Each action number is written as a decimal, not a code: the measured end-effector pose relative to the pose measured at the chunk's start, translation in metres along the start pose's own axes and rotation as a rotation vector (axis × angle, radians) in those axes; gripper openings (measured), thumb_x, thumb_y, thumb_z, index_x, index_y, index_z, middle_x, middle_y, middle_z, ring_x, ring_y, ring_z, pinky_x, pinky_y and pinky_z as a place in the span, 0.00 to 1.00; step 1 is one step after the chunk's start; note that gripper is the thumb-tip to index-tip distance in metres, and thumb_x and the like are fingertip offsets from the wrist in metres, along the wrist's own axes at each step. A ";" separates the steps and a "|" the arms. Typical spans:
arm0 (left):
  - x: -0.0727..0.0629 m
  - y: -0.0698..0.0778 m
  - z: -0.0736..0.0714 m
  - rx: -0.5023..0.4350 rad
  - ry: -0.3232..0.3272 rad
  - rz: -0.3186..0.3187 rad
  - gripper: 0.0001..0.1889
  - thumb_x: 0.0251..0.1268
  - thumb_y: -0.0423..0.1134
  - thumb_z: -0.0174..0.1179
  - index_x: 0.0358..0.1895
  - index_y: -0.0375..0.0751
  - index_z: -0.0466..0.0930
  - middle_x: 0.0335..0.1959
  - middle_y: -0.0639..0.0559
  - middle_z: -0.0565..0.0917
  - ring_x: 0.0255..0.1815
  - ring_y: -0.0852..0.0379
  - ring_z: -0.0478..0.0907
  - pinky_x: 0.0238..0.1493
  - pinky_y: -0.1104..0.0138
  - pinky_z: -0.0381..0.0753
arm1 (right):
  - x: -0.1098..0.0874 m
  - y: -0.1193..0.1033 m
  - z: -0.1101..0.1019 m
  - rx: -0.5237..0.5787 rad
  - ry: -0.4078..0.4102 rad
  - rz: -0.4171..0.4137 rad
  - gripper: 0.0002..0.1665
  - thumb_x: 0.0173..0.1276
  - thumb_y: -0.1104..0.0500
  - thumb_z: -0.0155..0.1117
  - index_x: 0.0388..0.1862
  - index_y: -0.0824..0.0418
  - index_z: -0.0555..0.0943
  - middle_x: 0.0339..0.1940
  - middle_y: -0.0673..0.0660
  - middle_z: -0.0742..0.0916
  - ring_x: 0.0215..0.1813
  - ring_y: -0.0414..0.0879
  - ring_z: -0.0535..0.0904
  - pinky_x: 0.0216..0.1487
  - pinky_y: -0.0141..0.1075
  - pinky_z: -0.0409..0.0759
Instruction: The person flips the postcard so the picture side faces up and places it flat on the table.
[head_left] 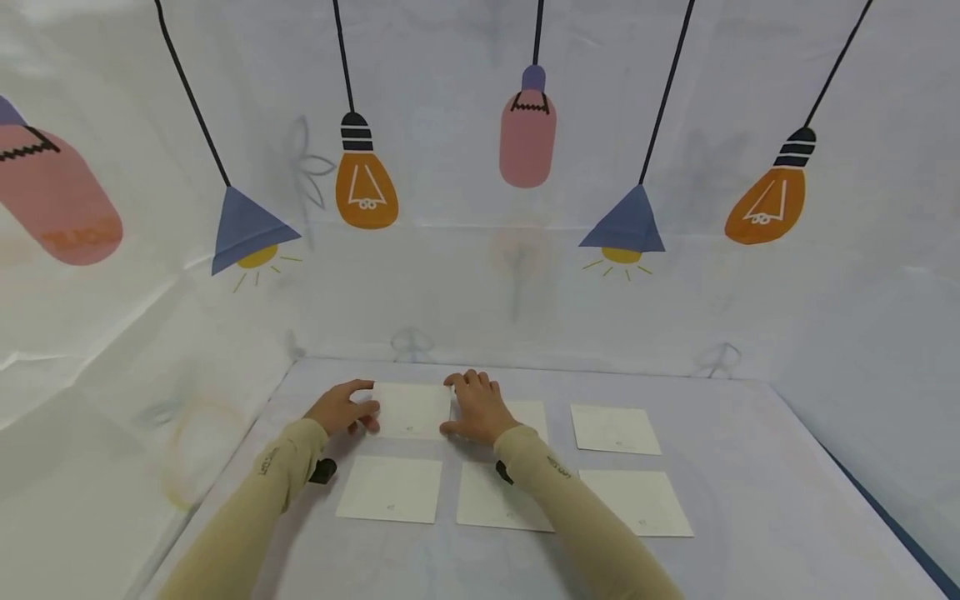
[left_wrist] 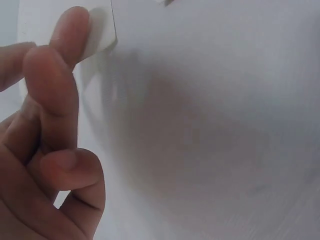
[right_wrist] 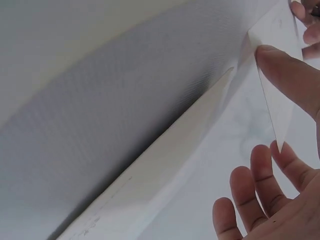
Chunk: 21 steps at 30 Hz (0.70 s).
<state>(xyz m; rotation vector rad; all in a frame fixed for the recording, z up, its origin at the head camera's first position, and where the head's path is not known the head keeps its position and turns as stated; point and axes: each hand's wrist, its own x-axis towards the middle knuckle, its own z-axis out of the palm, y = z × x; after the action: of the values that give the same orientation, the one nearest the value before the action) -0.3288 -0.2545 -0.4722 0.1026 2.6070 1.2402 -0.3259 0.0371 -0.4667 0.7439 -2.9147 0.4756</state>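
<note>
In the head view a white card (head_left: 412, 410) lies at the back left of the white table, between both hands. My left hand (head_left: 345, 408) holds its left edge with fingers bent, and a fingertip covers part of a card corner (left_wrist: 102, 37) in the left wrist view. On the opposite edge, my right hand (head_left: 480, 408) holds the card (right_wrist: 278, 95) between thumb and index finger, the thumb at the near corner. The other right fingers (right_wrist: 246, 192) spread loosely. Whether the card is lifted off the table, I cannot tell.
Beside the right hand lies a partly hidden card (head_left: 531, 417), with another card (head_left: 617, 430) farther right. A front row has a left card (head_left: 390, 490), a middle card (head_left: 487, 500) partly under the right forearm, and a right card (head_left: 645, 504). A lamp-printed sheet (head_left: 450, 283) hangs behind.
</note>
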 end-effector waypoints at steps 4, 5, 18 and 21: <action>-0.002 0.000 0.002 -0.042 0.036 0.005 0.33 0.76 0.46 0.59 0.76 0.34 0.61 0.31 0.51 0.90 0.21 0.53 0.77 0.32 0.62 0.70 | -0.001 0.000 0.001 0.045 0.016 -0.001 0.44 0.56 0.44 0.82 0.67 0.53 0.70 0.49 0.51 0.78 0.54 0.49 0.71 0.58 0.46 0.70; -0.002 0.001 0.003 -0.045 0.047 0.011 0.32 0.76 0.46 0.59 0.75 0.33 0.62 0.31 0.51 0.90 0.21 0.53 0.76 0.31 0.62 0.70 | -0.001 0.000 0.001 0.060 0.020 -0.002 0.44 0.56 0.45 0.82 0.67 0.53 0.70 0.48 0.50 0.79 0.53 0.49 0.71 0.57 0.46 0.70; -0.009 0.008 0.005 -0.052 0.098 0.020 0.26 0.76 0.43 0.58 0.69 0.30 0.68 0.32 0.52 0.90 0.22 0.55 0.74 0.30 0.62 0.67 | -0.005 0.003 -0.006 0.461 -0.051 0.113 0.38 0.69 0.49 0.71 0.72 0.58 0.66 0.35 0.47 0.82 0.34 0.42 0.79 0.45 0.40 0.79; -0.011 0.008 0.004 -0.072 0.097 0.021 0.26 0.76 0.42 0.59 0.69 0.30 0.68 0.32 0.51 0.90 0.22 0.55 0.72 0.33 0.62 0.68 | -0.009 -0.001 -0.011 0.602 -0.094 0.194 0.36 0.72 0.48 0.66 0.73 0.60 0.67 0.33 0.48 0.86 0.35 0.43 0.82 0.48 0.43 0.79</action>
<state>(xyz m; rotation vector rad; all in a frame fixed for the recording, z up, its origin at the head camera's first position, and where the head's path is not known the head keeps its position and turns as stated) -0.3181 -0.2483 -0.4661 0.0586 2.6455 1.3773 -0.3178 0.0442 -0.4572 0.5386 -2.9487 1.4103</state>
